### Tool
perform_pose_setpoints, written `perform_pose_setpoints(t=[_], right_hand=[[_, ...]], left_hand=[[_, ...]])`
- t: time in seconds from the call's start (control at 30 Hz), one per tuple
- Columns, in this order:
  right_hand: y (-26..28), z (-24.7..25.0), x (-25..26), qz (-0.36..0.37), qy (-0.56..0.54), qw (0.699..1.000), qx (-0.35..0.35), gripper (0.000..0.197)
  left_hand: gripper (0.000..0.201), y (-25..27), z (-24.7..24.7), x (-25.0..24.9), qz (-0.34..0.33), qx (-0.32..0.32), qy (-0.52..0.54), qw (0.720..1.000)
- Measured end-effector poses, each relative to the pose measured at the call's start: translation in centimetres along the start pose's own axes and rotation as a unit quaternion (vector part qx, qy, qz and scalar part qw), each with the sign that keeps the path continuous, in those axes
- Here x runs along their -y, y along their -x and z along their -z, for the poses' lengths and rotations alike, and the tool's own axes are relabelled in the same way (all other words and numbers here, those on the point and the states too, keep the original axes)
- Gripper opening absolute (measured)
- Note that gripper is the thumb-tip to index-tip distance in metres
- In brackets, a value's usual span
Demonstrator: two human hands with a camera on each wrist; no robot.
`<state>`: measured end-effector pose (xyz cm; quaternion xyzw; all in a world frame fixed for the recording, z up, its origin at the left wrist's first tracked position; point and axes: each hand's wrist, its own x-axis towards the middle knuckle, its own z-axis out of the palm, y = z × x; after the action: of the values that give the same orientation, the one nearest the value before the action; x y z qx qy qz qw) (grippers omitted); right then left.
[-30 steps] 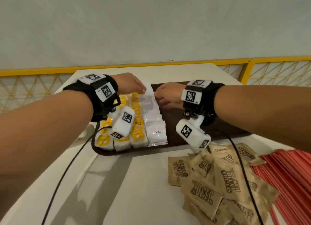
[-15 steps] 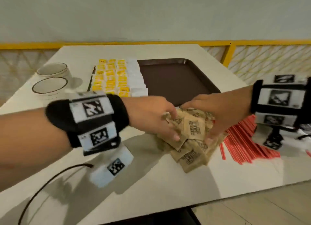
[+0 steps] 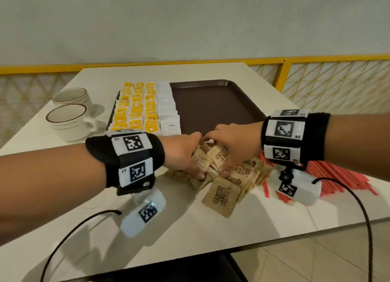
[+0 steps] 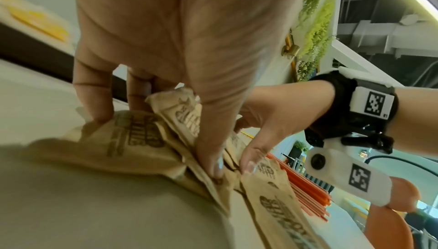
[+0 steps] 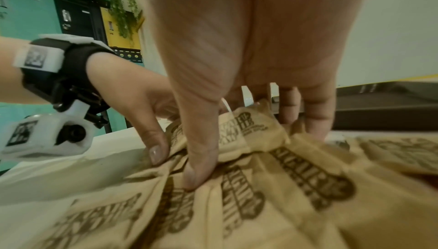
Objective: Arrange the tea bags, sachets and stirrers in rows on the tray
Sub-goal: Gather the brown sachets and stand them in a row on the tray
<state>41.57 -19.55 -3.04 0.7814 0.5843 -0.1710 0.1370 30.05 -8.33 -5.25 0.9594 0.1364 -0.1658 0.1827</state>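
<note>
A loose pile of brown sugar sachets (image 3: 224, 194) lies on the white table just in front of the brown tray (image 3: 215, 104). My left hand (image 3: 196, 157) and right hand (image 3: 223, 153) meet over the pile. Each pinches a bunch of sachets between thumb and fingers. In the left wrist view the left hand (image 4: 161, 137) has its thumb on the near side and its fingers behind the sachets (image 4: 132, 140). The right hand (image 5: 253, 150) grips the sachets (image 5: 249, 135) the same way. Yellow tea bags (image 3: 136, 110) and white coffee sachets (image 3: 168, 112) lie in rows on the tray's left part. Red stirrers (image 3: 341, 176) lie to the right.
Two white cups (image 3: 69, 121) stand on the table left of the tray. The tray's right part is bare brown surface. A yellow railing (image 3: 282, 74) runs behind the table. Black cables (image 3: 358, 207) trail from both wrist cameras across the table's front.
Both hands left the white sachet column on the tray and came back to the sugar pile. They now grip it more tightly from both sides than half a second ago.
</note>
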Motion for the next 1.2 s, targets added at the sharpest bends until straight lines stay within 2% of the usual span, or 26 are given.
perform_pose_setpoints(t=[0.3,0.53,0.63,0.73,0.8,0.83,0.9,0.97,1.07,1.2], right_hand=[[-0.3,0.3,0.7,0.020,0.034,0.999,-0.010,0.063],[-1.0,0.7,0.9,0.028,0.135,0.990,0.006,0.059],[-1.1,1.3,0.8,0.063,0.144,0.987,-0.002,0.044],[-1.1,3.3,-0.2,0.060,0.164,0.984,-0.031,0.038],[-0.5,5.1,-1.1,0.052,0.129,0.989,-0.055,0.035],[0.0,5.8,-1.5,0.056,0.070,0.995,-0.051,0.030],[1.1,6.4,-2.1,0.088,-0.092,0.992,0.014,0.022],[2.1,5.6,-2.0,0.111,-0.164,0.974,0.110,0.024],[2.3,3.0,-1.3,0.092,-0.029,0.980,0.174,0.038],[1.9,0.9,-0.4,0.070,0.091,0.984,0.136,0.048]], left_hand=[[0.052,0.2,0.3,0.8,-0.016,0.014,-0.013,1.000],[0.056,0.0,0.2,1.3,-0.012,0.002,-0.023,1.000],[0.063,0.0,0.3,1.4,-0.008,0.005,-0.017,1.000],[0.064,-0.3,0.5,1.6,-0.014,0.012,-0.014,1.000],[0.062,-0.4,0.5,1.8,-0.018,0.015,-0.009,1.000],[0.061,-0.4,0.5,1.8,-0.020,0.015,-0.005,1.000],[0.061,-0.4,0.4,1.9,-0.023,0.013,0.002,1.000],[0.058,-0.5,0.4,2.0,-0.025,0.012,0.009,1.000],[0.053,-0.5,0.5,2.1,-0.027,0.012,0.023,0.999],[0.043,-0.5,0.6,2.1,-0.030,-0.012,0.035,0.999]])
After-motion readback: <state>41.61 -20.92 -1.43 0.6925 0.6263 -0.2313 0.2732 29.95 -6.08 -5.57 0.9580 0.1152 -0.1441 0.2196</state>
